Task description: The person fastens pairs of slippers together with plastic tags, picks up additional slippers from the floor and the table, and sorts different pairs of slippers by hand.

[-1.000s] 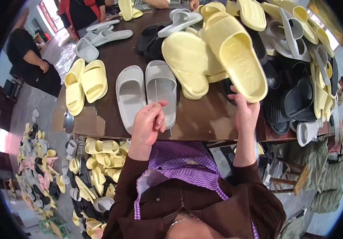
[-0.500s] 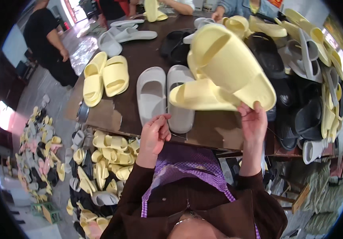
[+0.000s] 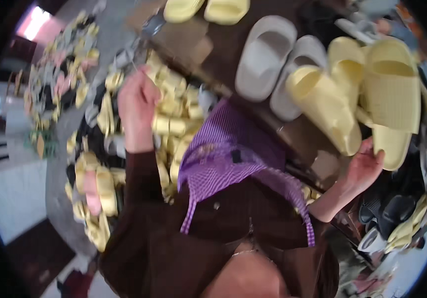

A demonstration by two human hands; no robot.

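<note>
My left hand [image 3: 139, 99] is raised off the table's edge, above the heap of yellow slides on the floor. Its fingers are closed in a pinch; a thin line seems to stick out at the fingertips, too blurred to name. At the right, my right hand [image 3: 365, 171] grips a yellow slide sandal [image 3: 391, 102] by the heel, thumb on the footbed. Beside it lie a yellow slide [image 3: 325, 109], toe end toward the far side, and another yellow slide [image 3: 346, 62] partly behind. Two grey slides, one [image 3: 258, 69] left of the other [image 3: 280, 102], lie on the brown table.
Yellow slides [image 3: 174, 109] are heaped on the floor left of the table [image 3: 233, 54]. A second mixed pile [image 3: 59, 74] lies farther left. Two yellow slides [image 3: 226, 10] sit at the table's far side. Black slides [image 3: 397, 208] and others crowd the right end.
The view has swung, so the table sits farther right and up. My left hand has moved left, away from the grey slides and past the table's edge. My right hand still grips the yellow slide.
</note>
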